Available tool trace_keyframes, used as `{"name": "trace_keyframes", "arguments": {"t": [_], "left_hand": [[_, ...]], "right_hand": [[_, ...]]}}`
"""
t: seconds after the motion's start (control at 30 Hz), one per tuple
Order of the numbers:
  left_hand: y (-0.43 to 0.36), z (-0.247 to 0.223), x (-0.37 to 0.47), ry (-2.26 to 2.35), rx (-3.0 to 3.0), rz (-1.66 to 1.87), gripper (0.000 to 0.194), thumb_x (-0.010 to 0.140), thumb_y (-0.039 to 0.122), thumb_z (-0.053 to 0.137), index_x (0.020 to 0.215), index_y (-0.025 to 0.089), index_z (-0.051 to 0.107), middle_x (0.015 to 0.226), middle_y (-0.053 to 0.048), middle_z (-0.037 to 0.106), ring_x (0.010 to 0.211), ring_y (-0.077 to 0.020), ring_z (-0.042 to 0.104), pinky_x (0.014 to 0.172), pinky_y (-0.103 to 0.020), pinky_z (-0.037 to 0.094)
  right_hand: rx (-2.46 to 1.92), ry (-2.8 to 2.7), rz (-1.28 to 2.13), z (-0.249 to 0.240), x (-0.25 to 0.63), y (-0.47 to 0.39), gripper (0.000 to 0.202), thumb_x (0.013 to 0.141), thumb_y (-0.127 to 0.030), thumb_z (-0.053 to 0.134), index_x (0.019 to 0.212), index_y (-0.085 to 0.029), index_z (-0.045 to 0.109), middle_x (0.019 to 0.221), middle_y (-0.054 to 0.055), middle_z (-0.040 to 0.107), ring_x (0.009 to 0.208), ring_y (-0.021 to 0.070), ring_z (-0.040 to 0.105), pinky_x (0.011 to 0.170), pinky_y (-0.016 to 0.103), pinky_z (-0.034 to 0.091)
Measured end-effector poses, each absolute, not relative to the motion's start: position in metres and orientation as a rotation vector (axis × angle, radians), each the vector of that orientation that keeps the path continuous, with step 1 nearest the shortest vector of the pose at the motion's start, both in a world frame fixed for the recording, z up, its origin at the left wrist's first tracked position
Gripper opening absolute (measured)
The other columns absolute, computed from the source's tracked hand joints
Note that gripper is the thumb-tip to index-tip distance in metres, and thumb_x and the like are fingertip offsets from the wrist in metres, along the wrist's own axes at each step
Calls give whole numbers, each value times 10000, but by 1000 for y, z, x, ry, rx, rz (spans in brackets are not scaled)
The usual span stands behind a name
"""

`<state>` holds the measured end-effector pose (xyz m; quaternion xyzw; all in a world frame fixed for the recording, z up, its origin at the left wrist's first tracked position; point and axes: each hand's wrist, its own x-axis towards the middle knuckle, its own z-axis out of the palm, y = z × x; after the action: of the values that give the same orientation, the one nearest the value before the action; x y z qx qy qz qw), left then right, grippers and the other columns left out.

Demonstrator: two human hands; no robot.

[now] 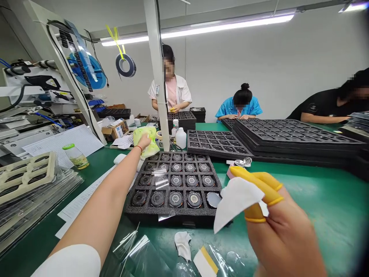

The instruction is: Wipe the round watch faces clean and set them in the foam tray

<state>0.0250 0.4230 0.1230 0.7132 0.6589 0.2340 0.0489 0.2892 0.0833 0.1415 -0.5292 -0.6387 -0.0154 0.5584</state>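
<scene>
My left hand [145, 141] is stretched far forward, its fingers closed on a soft yellow-green packet [154, 135] behind the foam tray. Part of those fingers is hard to make out. Close to the camera, my right hand [271, 204] wears yellow finger cots and pinches a crumpled white wipe [238, 198]. Between my arms lies a black foam tray [173, 211] whose compartments hold round, dark watch-like parts [175, 199]. One part at the front right has a plain silvery face [213, 199]. Pieces of clear film [161, 181] lie over some compartments.
A white bottle [181, 137] stands beside the post [157, 77]. Stacked black trays [300, 134] fill the back right. A glass jar [75, 156] and clear trays sit left. Scrap wipe [182, 245] and plastic film lie in front. Several people work opposite.
</scene>
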Motion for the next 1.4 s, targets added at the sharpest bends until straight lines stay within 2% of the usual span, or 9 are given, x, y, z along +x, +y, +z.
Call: {"name": "trace_keyframes", "arguments": {"t": [0.3, 0.43, 0.63, 0.73, 0.9, 1.03, 1.13, 1.3, 1.4], "left_hand": [[403, 149, 42, 1941, 2196, 640, 345, 924, 321, 596, 1225, 156, 567, 1239, -106, 600, 1057, -242, 623, 880, -455, 546], [347, 168, 55, 1757, 2270, 788, 345, 926, 321, 588, 1227, 152, 565, 1257, -111, 598, 1100, -254, 609, 925, -479, 521], [189, 145, 86, 954, 2269, 833, 555, 802, 327, 700, 1299, 215, 482, 1218, -67, 663, 1058, -207, 647, 916, -294, 530], [139, 136, 77, 955, 2048, 1014, 202, 809, 365, 672, 955, 227, 659, 924, -35, 724, 825, -209, 669, 760, -308, 544], [132, 135, 43, 1038, 1496, 1337, 217, 641, 332, 806, 760, 209, 675, 678, 13, 651, 641, -163, 597, 564, -229, 493], [133, 136, 36, 1003, 1371, 1482, 203, 617, 310, 803, 668, 186, 650, 645, 17, 627, 585, -129, 540, 514, -202, 460], [130, 136, 39, 944, 1404, 1499, 162, 624, 268, 795, 668, 195, 657, 649, 18, 630, 632, -145, 565, 566, -217, 492], [130, 140, 30, 975, 1402, 1522, 228, 596, 259, 812, 539, 181, 607, 588, 20, 563, 579, -125, 501, 533, -223, 453], [127, 144, 18, 878, 1261, 1487, 254, 586, 345, 839, 548, 196, 636, 567, 23, 533, 495, -95, 427, 436, -208, 375]], "right_hand": [[-1586, -1409, 257, 143, 287, 140, 277, 884, -327, 462, 913, -154, 678, 742, 61, 658, 563, 164, 518, 510, 281, 381], [-1602, -1445, 297, 140, 281, 148, 319, 885, -321, 455, 1041, -148, 673, 858, 98, 689, 690, 209, 594, 612, 322, 437], [-1515, -1582, 324, 133, 261, 143, 415, 872, -250, 486, 1262, -155, 594, 970, 115, 703, 846, 250, 635, 777, 396, 485], [-1257, -1665, 587, 133, 255, 137, 416, 855, -233, 523, 1264, -198, 587, 945, 65, 698, 864, 208, 645, 784, 342, 509], [-981, -1457, 1032, 132, 248, 134, 427, 852, -383, 577, 1230, -183, 576, 993, 71, 689, 883, 183, 658, 833, 344, 530], [-868, -1552, 983, 123, 232, 125, 763, 797, -489, 659, 1439, -224, 344, 1427, 138, 482, 1303, 256, 474, 1052, 443, 415], [-961, -1662, 993, 116, 217, 116, 981, 681, -394, 807, 1486, -260, 261, 1485, 129, 412, 1333, 277, 439, 1070, 459, 399], [-1035, -1642, 1080, 120, 212, 111, 316, 884, -343, 595, 1162, -202, 651, 998, 61, 710, 863, 198, 666, 762, 327, 545], [-1084, -1605, 962, 129, 224, 108, 297, 883, -444, 592, 914, -189, 742, 799, 48, 722, 763, 202, 668, 679, 307, 536]]}}
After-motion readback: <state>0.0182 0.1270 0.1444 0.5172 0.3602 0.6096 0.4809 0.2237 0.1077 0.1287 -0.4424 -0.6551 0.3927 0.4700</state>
